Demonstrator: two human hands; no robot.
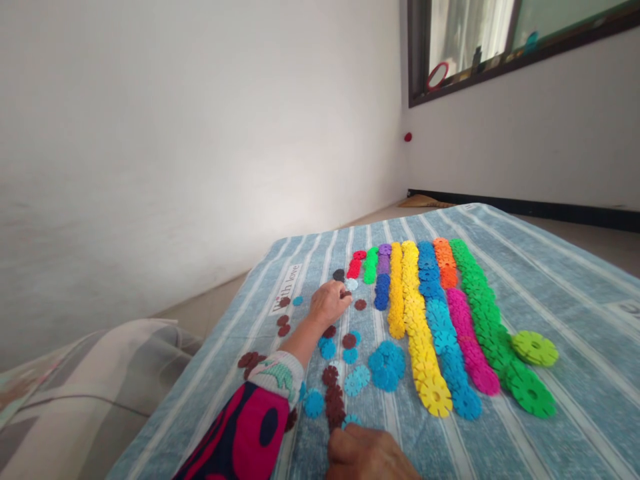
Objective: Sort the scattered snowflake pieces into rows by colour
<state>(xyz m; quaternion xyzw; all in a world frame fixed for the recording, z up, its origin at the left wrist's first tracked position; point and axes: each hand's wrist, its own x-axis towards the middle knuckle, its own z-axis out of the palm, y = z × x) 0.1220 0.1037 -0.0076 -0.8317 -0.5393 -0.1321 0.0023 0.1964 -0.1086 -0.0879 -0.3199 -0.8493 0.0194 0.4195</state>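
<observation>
My left hand (327, 303) reaches across the cloth-covered table, its fingertips closed on a brown notched plastic disc (347, 293). Beside those fingers lie a pale blue disc (352, 285), a black disc (339, 275) and a loose brown disc (360, 305). At the bottom, my right hand (370, 455) is closed, fingers curled, at the near end of a row of overlapping brown discs (333, 397). What it holds, if anything, is hidden. Loose blue discs (314, 403) and more brown discs (283, 325) are scattered around my left forearm.
Overlapping rows of discs run lengthwise: yellow (420, 347), blue (445, 327), pink (473, 340) and green (483, 310). A blue pile (387, 365) sits left of them, lime discs (535, 348) at the right. The striped tablecloth (575, 313) covers the table; a wall (200, 133) stands behind.
</observation>
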